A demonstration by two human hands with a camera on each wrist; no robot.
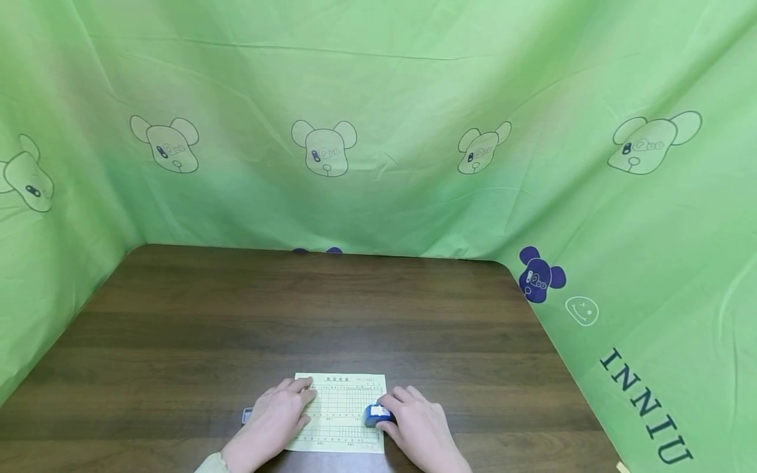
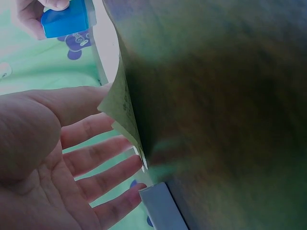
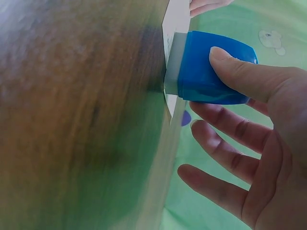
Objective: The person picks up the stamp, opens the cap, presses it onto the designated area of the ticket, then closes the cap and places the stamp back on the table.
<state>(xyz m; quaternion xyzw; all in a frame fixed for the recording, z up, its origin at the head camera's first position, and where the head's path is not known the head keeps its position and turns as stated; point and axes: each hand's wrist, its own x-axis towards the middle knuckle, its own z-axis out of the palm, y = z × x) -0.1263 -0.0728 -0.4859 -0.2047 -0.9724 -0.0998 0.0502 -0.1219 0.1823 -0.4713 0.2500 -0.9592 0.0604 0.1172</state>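
Blue stamp held upright at the right side of a printed form

The blue stamp (image 1: 377, 412) is over the right part of the pale form (image 1: 340, 399), near its right edge. Its pale base (image 3: 174, 64) faces down to the paper and its rounded blue top points up, so the line from base to top runs roughly square to the tabletop; whether the base presses is hard to tell. The right hand (image 1: 421, 424) grips the stamp between thumb and forefinger, its other fingers spread. The form's heading lies along its far edge. The left hand (image 1: 275, 417) rests on the form's left side, fingers extended, and a near corner of the paper curls up by its thumb. Just beside that hand is a small pale cap-like piece (image 1: 246, 415). Beneath lies a dark wood table (image 1: 331, 315), with green cloth (image 1: 408, 72) around it.
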